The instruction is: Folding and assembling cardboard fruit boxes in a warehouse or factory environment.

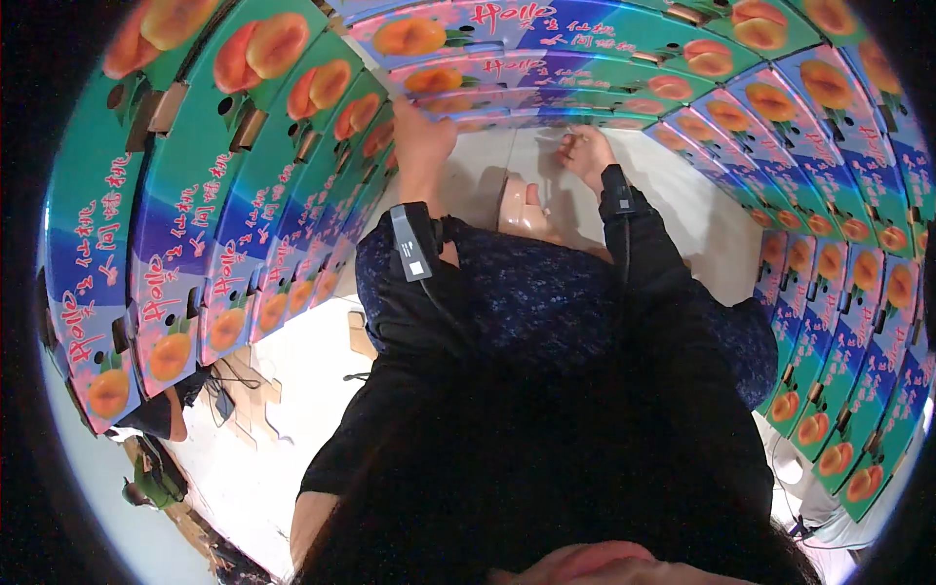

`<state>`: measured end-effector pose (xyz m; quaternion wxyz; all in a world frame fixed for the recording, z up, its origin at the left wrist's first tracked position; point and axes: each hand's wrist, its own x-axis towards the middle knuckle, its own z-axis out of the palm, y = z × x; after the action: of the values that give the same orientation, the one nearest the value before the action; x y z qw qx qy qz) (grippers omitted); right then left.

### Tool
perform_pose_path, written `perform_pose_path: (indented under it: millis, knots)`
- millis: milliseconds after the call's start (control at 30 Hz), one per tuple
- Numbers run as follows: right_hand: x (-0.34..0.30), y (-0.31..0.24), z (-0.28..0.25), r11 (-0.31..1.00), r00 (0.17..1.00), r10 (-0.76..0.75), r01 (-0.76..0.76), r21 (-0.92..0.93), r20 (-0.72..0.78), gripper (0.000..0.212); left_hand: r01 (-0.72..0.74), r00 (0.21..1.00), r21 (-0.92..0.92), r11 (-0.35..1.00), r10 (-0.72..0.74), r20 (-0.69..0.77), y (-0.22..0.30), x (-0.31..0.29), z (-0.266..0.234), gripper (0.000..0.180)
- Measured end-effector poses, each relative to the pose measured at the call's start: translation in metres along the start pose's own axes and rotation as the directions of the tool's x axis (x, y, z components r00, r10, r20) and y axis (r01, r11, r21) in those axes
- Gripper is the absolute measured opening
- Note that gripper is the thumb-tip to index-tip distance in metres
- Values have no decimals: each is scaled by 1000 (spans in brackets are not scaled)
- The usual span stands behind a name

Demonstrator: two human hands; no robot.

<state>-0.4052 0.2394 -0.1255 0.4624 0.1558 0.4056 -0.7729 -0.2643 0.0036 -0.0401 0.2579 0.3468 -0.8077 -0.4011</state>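
My left hand (pixel 421 146) reaches into the corner where the left stack of peach-printed cartons (pixel 263 175) meets the far stack (pixel 546 73). Its thumb stands apart from the raised finger, and the hand rests at the cartons' edge; the other fingers are partly hidden. Low in front of the far stack is my right hand (pixel 585 154), with its fingers curled in. Whatever it may hold is too small to make out. Both wrists carry dark bands with small devices. Between my arms a foot in a beige shoe (pixel 522 207) shows on the pale floor (pixel 478 161).
More peach-printed cartons (pixel 829 146) rise in a stack on the right, so carton walls surround me on three sides. Flat cardboard pieces (pixel 249 395) and a dark cord lie on the floor behind at left. Part of another person (pixel 834 522) shows at lower right.
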Motion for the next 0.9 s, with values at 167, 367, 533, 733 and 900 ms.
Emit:
perform_pose_path:
  millis: [167, 367, 533, 733, 900]
  knots:
    - [-6, 0, 4, 1000, 1000, -22, 22, 18, -2, 13, 16, 997, 147, 989, -27, 71, 13, -2, -9, 61]
    - [-12, -3, 8, 1000, 999, -17, 18, 16, -39, 14, 53, 996, 148, 988, -62, 57, 28, -12, -14, 62]
    - [-6, -3, 2, 999, 999, -34, 33, -26, -41, 16, 56, 995, 123, 991, -65, 70, 18, -9, -12, 67]
    - [-5, -6, 3, 999, 999, -21, 19, -41, -46, 14, 51, 994, 89, 995, -59, 90, 16, -12, -13, 70]
    - [-4, -11, -19, 991, 995, -95, 97, 91, -28, 29, 10, 998, -6, 1000, -9, 64, 14, -15, -14, 57]
